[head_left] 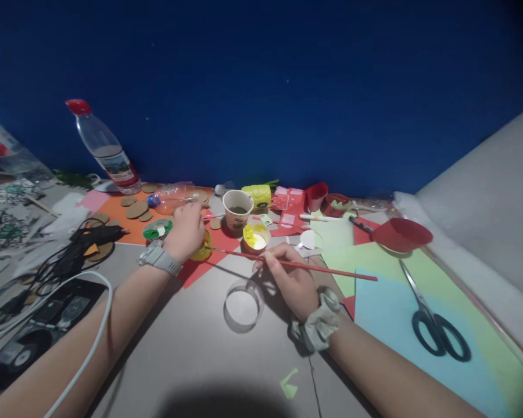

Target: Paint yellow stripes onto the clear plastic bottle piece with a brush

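My right hand (290, 277) pinches a long red paintbrush (331, 269) whose tip reaches left toward a small yellow object (204, 248) under my left hand (185, 231). My left hand is closed over that yellow object, wrist with a grey watch (161, 258). A clear plastic ring (243, 305) lies on the table just left of my right hand. A small cup of yellow paint (256, 237) and a paper cup of dark water (237, 209) stand just beyond the brush.
Black-handled scissors (436, 325) lie on blue and green paper sheets (418, 290) at right. A red paper cone (401, 234), a tilted water bottle (104, 148), cardboard discs (136, 209), a green paint cup (157, 230), black cables (70, 255) and a white cord (100, 313) surround the work area.
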Demonstrator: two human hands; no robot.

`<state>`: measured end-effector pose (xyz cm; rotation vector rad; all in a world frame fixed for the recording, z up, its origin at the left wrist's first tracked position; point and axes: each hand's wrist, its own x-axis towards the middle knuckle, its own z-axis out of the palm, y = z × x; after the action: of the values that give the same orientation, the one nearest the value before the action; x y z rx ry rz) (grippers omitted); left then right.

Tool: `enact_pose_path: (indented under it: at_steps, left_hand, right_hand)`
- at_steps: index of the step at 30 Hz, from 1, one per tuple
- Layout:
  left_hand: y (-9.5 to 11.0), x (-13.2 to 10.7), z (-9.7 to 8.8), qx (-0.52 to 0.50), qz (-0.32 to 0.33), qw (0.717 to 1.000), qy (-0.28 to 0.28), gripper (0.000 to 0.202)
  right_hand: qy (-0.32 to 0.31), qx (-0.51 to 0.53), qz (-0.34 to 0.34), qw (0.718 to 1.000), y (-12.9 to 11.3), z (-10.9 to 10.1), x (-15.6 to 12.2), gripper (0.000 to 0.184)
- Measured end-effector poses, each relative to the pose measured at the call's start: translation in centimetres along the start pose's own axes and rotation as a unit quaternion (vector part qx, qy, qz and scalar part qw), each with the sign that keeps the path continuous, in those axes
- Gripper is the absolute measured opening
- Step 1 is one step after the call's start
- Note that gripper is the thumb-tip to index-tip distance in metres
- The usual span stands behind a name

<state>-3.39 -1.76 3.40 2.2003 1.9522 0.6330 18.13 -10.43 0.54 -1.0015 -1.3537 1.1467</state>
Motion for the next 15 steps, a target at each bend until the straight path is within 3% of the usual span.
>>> enact_pose_path:
  at_steps: [10,15]
  left_hand:
    - [-0.17,0.03,0.15,-0.008,-0.003,1.000,-0.004,0.037]
    - [-0.18,0.10,0.05,-0.019,-0.002,1.000,-0.018,0.038]
  right_hand:
    - [-0.035,0.014,0.005,0.999,0.18,0.02,0.02,0.014]
    - [0.025,-0.025,0.007,0.999,-0.10,-0.08,0.31,0.016]
